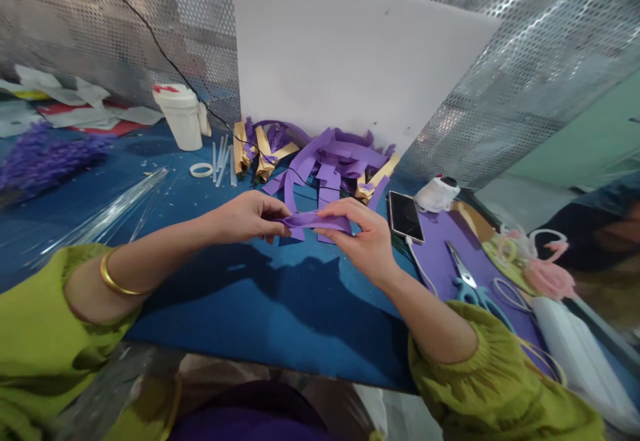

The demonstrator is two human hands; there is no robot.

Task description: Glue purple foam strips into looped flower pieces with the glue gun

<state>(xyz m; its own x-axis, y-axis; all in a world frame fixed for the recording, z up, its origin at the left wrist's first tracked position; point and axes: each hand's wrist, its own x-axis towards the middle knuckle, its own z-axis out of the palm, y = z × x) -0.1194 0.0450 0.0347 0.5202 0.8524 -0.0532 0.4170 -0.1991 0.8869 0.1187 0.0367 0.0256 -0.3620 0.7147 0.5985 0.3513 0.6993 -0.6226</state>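
A purple paper strip (pixel 305 219), folded along its length, is stretched level between my two hands above the blue table. My left hand (pixel 255 217) pinches its left end between thumb and fingers. My right hand (pixel 357 231) grips the other end, thumb below and fingers on top. Just behind lies a heap of loose purple strips (pixel 335 154). Small bouquets in tan wrapping (pixel 265 154) lean at the left of the heap, and another small bouquet (pixel 366 187) lies at its right.
On the left are a white cup (pixel 183 117), a tape roll (pixel 201 170), clear glue sticks (pixel 221 159) and purple flower sprigs (pixel 45 157). A phone (pixel 405 216) and blue-handled scissors (pixel 467 277) lie on the right. A white board (pixel 350 47) stands behind the heap.
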